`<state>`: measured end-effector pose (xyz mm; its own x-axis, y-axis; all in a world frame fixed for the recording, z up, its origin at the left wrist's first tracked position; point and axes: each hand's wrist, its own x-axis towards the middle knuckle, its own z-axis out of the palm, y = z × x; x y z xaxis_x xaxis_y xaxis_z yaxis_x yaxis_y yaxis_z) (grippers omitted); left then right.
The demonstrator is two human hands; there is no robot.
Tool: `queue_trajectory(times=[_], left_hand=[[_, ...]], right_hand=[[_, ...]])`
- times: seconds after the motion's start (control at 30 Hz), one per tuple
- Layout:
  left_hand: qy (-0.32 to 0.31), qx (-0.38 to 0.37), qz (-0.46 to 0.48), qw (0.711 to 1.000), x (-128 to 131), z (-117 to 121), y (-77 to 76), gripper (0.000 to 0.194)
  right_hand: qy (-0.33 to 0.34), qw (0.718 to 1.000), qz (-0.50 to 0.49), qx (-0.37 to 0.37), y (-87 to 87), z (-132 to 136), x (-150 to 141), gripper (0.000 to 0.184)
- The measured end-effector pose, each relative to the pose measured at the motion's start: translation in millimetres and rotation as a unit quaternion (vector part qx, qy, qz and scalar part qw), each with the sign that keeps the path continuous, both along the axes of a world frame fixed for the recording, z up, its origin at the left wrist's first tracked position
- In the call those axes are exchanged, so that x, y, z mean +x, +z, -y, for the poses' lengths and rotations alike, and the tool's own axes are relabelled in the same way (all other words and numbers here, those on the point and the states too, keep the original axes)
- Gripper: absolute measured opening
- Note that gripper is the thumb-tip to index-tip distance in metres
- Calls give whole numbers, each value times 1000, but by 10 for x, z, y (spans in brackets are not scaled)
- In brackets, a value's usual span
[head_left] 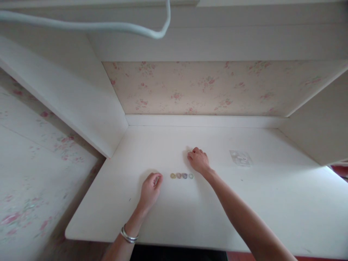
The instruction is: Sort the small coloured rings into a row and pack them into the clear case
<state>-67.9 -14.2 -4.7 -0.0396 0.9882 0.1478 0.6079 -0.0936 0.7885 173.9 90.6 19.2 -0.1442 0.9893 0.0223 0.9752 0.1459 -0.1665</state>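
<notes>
Several small coiled rings lie in a short row on the white desk [174, 214]: a yellow ring [173, 175], a pinkish ring [179, 175], a grey-purple ring [185, 175] and a pale green ring [191, 176]. Just left of the row rests my left hand [151, 186], its fingers curled and thumb against the index finger; whether anything is inside I cannot tell. Beyond the green end, my right hand [198, 159] is closed with fingertips down at the desk, beside a faint pale small thing too blurred to name.
A clear plastic packet [241, 158] with something whitish lies to the right. White side panels bound the desk at left [81, 90] and right [320, 123]. A white cable [108, 26] hangs across the top, under a shelf. Floral wallpaper [190, 88] covers the back.
</notes>
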Motion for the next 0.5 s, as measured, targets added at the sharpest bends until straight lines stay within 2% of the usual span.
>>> queue_trajectory(times=[0.27, 0.4, 0.5], left_hand=[[-24, 12, -8, 1000, -8, 0, -28, 26], [-34, 10, -13, 999, -6, -10, -40, 26], [-33, 10, -15, 999, -8, -6, -33, 26]], right_hand=[[-8, 1000, -1, 2, -63, 169, 91, 27], [-27, 1000, 3, 2, -63, 125, 67, 36], [-26, 1000, 11, -8, -54, 50, 13, 36]])
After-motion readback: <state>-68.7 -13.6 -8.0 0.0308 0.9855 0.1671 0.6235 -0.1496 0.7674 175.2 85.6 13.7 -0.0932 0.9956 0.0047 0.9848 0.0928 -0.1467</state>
